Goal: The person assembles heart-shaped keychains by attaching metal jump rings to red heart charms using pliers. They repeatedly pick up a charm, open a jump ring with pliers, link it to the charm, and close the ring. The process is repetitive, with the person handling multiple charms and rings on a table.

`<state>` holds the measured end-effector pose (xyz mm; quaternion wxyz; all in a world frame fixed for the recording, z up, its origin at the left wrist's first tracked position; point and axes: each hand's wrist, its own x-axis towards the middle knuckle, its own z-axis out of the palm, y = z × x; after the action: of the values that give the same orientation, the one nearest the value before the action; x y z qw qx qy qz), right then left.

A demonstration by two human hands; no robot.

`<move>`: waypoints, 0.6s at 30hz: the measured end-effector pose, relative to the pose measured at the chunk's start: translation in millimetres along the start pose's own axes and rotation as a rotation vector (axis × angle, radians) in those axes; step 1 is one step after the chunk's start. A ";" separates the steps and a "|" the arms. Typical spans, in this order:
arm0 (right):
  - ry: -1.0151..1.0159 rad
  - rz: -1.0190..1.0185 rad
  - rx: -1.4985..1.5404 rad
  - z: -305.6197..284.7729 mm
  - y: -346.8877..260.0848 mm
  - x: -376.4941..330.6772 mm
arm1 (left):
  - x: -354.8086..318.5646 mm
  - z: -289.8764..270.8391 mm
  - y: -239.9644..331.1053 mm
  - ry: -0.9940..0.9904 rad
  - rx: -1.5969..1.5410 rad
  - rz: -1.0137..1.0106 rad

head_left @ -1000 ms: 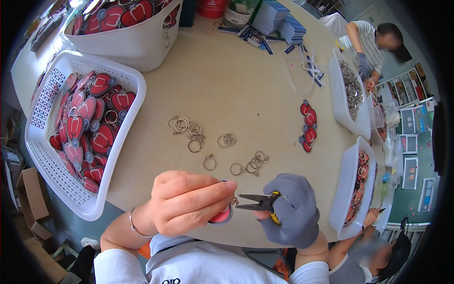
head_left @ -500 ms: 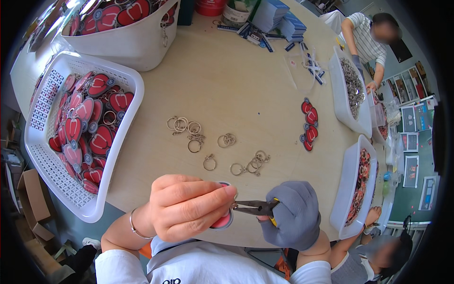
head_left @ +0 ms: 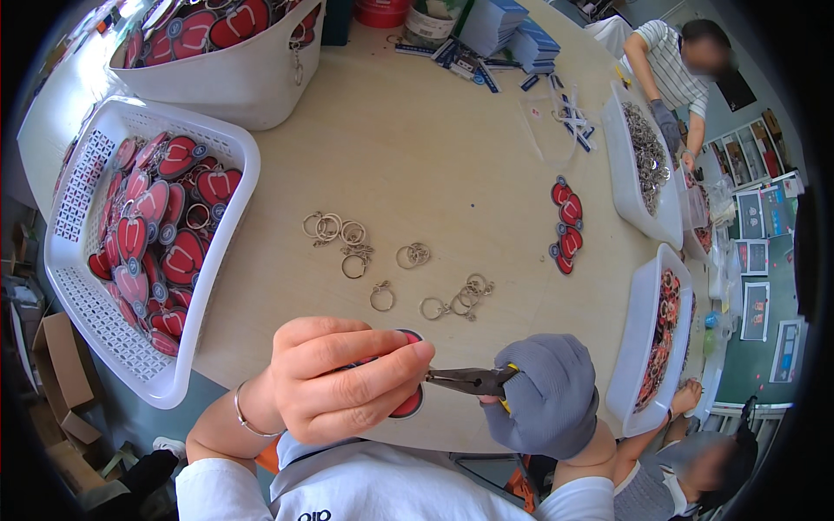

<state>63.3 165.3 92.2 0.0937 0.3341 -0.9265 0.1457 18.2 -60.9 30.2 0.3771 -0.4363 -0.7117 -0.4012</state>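
Note:
My bare left hand (head_left: 347,378) is closed on a red flip-flop-shaped keychain charm (head_left: 408,405) with a dark edge, held over the table's near edge. Most of the charm is hidden behind my fingers. Wrapped in a grey glove, my right hand (head_left: 547,395) grips pliers (head_left: 469,379) with yellow-trimmed handles. Their dark jaws point left and meet my left fingertips; what lies between the jaw tips is too small to make out. Just beyond my hands lie loose key rings with short chains (head_left: 469,295), a single key ring (head_left: 382,296) and another cluster of rings (head_left: 334,230).
At left stands a white basket (head_left: 248,174) of red charms, with a white bin (head_left: 217,95) behind it. Several charms (head_left: 569,226) lie in a row at right. Beyond them are a tub of metal rings (head_left: 669,217) and a tub of small parts (head_left: 621,391). Two people sit at the right.
The pliers have shifted slightly, and their jaws look closer together. My right hand has moved a little to the right. My left hand stays almost in place on the charm.

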 end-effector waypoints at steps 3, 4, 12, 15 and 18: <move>-0.036 -0.003 0.017 -4.0 2.5 -3.6 | 3.5 1.3 0.0 -0.028 -0.017 0.008; -0.054 -0.004 0.014 -5.9 2.4 -4.0 | 3.5 1.7 -0.9 -0.033 -0.023 0.016; -0.033 -0.024 0.051 -3.3 14.8 -13.8 | 5.5 2.1 5.8 -0.112 0.086 0.073; 0.129 0.198 0.151 15.4 54.4 -26.9 | 14.4 -14.5 12.8 -0.166 0.284 -0.117; 0.258 0.601 0.268 31.4 101.3 -42.5 | 30.1 -51.3 11.6 -0.013 0.666 -0.352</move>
<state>27.7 254.4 30.2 0.1184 0.0348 -0.9366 0.3279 28.4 -94.0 79.9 0.4193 -0.1633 -0.8696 -0.2035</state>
